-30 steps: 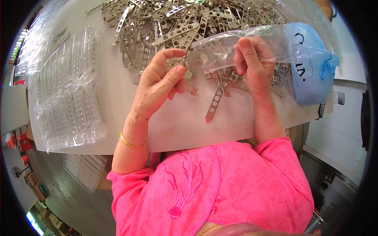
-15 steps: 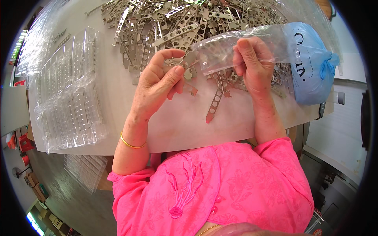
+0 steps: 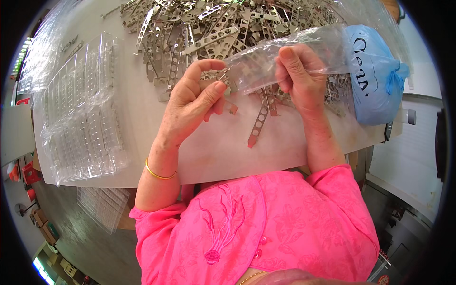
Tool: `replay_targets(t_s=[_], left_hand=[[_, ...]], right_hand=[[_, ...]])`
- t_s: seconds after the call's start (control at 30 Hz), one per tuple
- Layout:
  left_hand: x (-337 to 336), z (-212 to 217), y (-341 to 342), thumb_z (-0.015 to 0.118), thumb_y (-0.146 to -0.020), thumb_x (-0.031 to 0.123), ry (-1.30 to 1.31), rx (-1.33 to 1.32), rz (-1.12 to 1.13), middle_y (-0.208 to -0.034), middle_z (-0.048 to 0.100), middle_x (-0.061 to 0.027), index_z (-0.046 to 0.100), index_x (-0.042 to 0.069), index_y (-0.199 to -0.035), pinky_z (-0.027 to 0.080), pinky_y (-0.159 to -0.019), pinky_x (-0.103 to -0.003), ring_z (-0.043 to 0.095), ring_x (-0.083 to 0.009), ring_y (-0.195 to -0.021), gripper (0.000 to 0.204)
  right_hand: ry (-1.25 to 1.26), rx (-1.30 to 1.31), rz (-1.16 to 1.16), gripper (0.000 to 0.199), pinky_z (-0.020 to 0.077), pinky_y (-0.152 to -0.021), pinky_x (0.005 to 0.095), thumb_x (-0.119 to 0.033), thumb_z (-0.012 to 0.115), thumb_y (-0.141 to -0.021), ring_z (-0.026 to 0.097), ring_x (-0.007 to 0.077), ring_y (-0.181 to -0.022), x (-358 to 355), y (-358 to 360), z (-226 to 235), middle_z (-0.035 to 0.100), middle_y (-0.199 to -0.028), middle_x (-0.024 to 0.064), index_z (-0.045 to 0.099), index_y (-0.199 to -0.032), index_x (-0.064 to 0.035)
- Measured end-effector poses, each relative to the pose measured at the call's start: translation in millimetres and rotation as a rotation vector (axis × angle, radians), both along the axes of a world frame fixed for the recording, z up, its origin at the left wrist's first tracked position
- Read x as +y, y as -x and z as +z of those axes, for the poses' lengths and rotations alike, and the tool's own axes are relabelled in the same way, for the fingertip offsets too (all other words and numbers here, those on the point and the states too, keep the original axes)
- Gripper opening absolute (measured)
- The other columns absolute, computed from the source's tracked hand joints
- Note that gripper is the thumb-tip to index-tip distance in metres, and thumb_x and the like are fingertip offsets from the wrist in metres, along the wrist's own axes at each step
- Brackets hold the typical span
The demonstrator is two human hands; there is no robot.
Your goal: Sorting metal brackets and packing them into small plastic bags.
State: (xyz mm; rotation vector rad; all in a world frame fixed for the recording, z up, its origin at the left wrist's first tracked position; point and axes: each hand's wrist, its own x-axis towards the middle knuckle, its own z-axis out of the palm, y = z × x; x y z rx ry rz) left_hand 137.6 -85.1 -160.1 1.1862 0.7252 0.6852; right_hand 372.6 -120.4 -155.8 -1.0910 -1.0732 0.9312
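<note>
My right hand (image 3: 304,78) pinches a clear plastic bag (image 3: 259,71), long and flat, between thumb and fingers. The bag runs across the front of a pile of perforated metal strips (image 3: 237,33). Its left end reaches close to the fingertips of my left hand (image 3: 190,102). That hand is curled, thumb and forefinger facing each other, and a thin metal strip (image 3: 226,74) appears edge-on between their tips. How far the strip extends is hard to see against the pile. A loose metal strip with round holes (image 3: 259,124) lies on the pale tabletop below the bag.
A blue knotted plastic bag (image 3: 377,78) sits at the right, beside the clear bag's far end. Clear moulded plastic trays (image 3: 85,137) are stacked at the table's left. More trays (image 3: 104,206) lie lower, past the near edge of the white table (image 3: 247,164).
My right hand has shifted slightly left, carrying the clear bag, whose left end is now closer to my left fingertips. My left hand has barely moved.
</note>
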Motion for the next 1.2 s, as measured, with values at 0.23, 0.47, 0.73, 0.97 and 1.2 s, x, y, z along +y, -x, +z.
replay_targets(t_s=[0.23, 0.47, 0.73, 0.97, 1.2], left_hand=[[-3.2, -2.1, -2.1, 0.059, -0.102, 0.021, -0.015, 0.039, -0.077, -0.073, 0.061, 0.0014, 0.046, 0.004, -0.136, 0.038, -0.051, -0.018, 0.056, -0.0037, -0.063, 0.04], [-4.7, -4.4, -2.8, 0.059, -0.101, 0.02, -0.02, 0.066, -0.086, -0.074, 0.061, 0.0018, 0.047, 0.004, -0.131, 0.039, -0.052, -0.019, 0.054, -0.0034, -0.063, 0.036], [-13.0, -9.3, -8.6, 0.057, -0.101, 0.017, -0.046, -0.008, -0.083, -0.077, 0.056, 0.0001, 0.044, 0.001, -0.131, 0.034, -0.05, -0.018, 0.047, -0.0042, -0.06, 0.036], [-9.9, -1.1, -6.5, 0.053, -0.098, 0.031, 0.085, -0.066, -0.102, -0.091, 0.053, -0.0019, 0.043, 0.002, -0.129, 0.035, -0.056, -0.021, 0.041, -0.0063, -0.064, 0.043], [-17.5, -2.9, -11.5, 0.055, -0.099, 0.034, 0.013, 0.023, -0.032, -0.083, 0.049, 0.0002, 0.047, 0.005, -0.119, 0.031, -0.052, -0.021, 0.039, -0.0049, -0.06, 0.036]], right_hand=[[0.06, 0.004, 0.198, 0.022, 0.0337, -0.043, 0.0193, -0.024, 0.072, -0.095, 0.047, 0.0029, -0.05, -5.7, 8.8, -1.4, 0.058, -0.065, -0.0016, 0.064, -0.085, -0.0055], [0.214, -0.138, 0.226, 0.021, 0.0313, -0.042, 0.0201, -0.026, 0.07, -0.096, 0.045, 0.0039, -0.049, -12.0, 14.0, 2.7, 0.058, -0.067, -0.0009, 0.062, -0.093, -0.006], [0.417, -0.032, 0.44, 0.04, 0.0323, -0.038, 0.0206, -0.04, 0.077, -0.088, 0.046, 0.0049, -0.044, -12.8, 23.5, 15.1, 0.057, -0.064, 0.0003, 0.059, -0.095, -0.005], [0.519, -0.057, 0.512, 0.031, 0.0381, -0.038, 0.0202, -0.03, 0.076, -0.091, 0.05, 0.0041, -0.043, -11.9, 18.5, 26.3, 0.061, -0.07, 0.0013, 0.06, -0.097, -0.0041], [0.535, -0.193, 0.467, 0.03, 0.0369, -0.038, 0.0253, -0.028, 0.077, -0.089, 0.052, 0.0106, -0.043, -11.0, 24.4, 38.2, 0.06, -0.064, 0.0061, 0.064, -0.088, -0.0017]])
